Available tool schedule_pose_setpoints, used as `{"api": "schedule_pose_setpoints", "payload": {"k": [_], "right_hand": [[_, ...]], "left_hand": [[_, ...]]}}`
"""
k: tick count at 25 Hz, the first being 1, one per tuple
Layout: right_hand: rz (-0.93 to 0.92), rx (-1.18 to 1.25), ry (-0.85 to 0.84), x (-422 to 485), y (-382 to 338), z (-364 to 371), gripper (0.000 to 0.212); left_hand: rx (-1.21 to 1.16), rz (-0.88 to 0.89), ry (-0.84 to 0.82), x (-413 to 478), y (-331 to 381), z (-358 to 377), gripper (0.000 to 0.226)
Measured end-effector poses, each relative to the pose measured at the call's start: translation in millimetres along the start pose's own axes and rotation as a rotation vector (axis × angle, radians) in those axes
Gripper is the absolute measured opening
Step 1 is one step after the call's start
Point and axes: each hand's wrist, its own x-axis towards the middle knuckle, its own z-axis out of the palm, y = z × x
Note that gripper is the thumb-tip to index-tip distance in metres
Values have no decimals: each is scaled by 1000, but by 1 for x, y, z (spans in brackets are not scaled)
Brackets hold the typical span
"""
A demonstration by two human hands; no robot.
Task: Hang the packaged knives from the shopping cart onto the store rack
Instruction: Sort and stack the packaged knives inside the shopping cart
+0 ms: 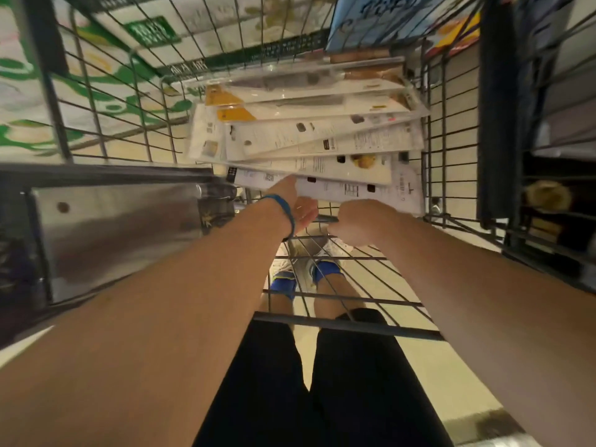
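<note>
inside the wire shopping cart (pixel 348 329), a fanned stack of packaged knives (pixel 309 140) is held by its near edge, probably so the slippery packs lift out together. the right grip (pixel 364 222) curls round that edge; the left grip (pixel 292 200) reaches under it, fingers hidden, closure i cannot tell.

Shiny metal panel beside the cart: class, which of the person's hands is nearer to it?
Left. The left hand grips the packaged knives just right of the metal panel; the right hand holds the same stack farther right, beyond the left hand.
</note>
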Motion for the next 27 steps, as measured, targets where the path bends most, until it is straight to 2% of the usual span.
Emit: {"api": "schedule_pose_setpoints", "payload": {"k": [3, 7, 9, 11, 12, 14, 15, 16, 17, 18, 20, 22, 24, 27], "right_hand": [[23, 32, -12, 3, 8, -3, 28], [120, 159, 124, 6, 28, -5, 33], [138, 196, 148, 8, 28, -3, 32], [168, 348, 235, 13, 21, -3, 27], [201, 513, 309, 16, 14, -7, 23], [320, 1210, 443, 24, -5, -21, 25], [376, 1563, 448, 28, -15, -28, 26], [399, 1762, 404, 31, -26, -34, 28], [377, 1824, 348, 36, -35, -39, 29], [349, 1843, 294, 41, -44, -43, 30], [346, 1797, 254, 52, -52, -46, 34], [369, 1659, 259, 62, -53, -53, 37], [371, 1566, 278, 66, -53, -60, 31], [338, 1628, 356, 51, -53, -66, 30]], "left_hand": [[22, 23, -7, 11, 3, -2, 35], [-5, -17, -21, 19, 8, -6, 42], [-98, -37, -43, 23, 7, -2, 41], [-321, -75, -102, 19, 8, 11, 33], [-357, -81, -108, 15, 8, 18, 32], [-250, -120, -106, -1, 7, 26, 34], [-239, -136, -150, -10, 6, 26, 34], [-258, -137, -198, -17, 6, 22, 31], [-281, -142, -217, -21, 9, 17, 29], [-238, -116, -185, -22, 12, 9, 30], [3, 7, 28, -20, 23, -5, 35], [97, 134, 149, -16, 32, -16, 33], [44, 170, 93, -13, 38, -24, 27], [70, 182, 6, -14, 31, -23, 18]]}}
